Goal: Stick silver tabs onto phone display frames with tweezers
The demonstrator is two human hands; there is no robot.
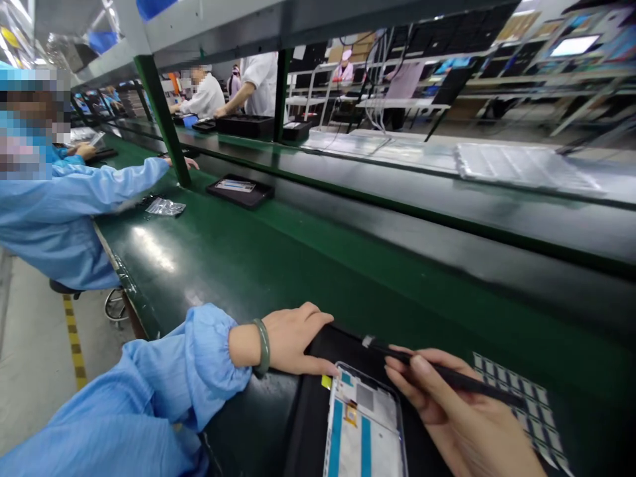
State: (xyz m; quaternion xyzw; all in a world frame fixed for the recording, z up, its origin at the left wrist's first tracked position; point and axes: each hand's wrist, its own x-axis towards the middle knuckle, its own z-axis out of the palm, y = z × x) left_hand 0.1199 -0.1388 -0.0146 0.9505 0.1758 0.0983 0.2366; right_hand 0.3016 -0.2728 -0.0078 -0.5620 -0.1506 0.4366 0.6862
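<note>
My left hand [298, 338], with a green bangle at the wrist, lies over the far left corner of a black tray [311, 424]. Its thumb and forefinger are stretched apart, the thumb reaching the top corner of a phone frame [365, 424]. That frame lies in the tray, silvery with blue strips and a small orange flex piece; its lower end is cut off by the view. Pinched in my right hand [457, 404] are black tweezers [447, 374], pointing left above the frame's top end. A small pale piece [368, 341] shows at their tip.
A sheet of small dark pieces [521, 404] lies on the green bench right of my right hand. Farther left are another black tray [241, 191] and a clear plastic bag [165, 207]. A green post [161, 122] stands near a co-worker's blue sleeve [124, 179].
</note>
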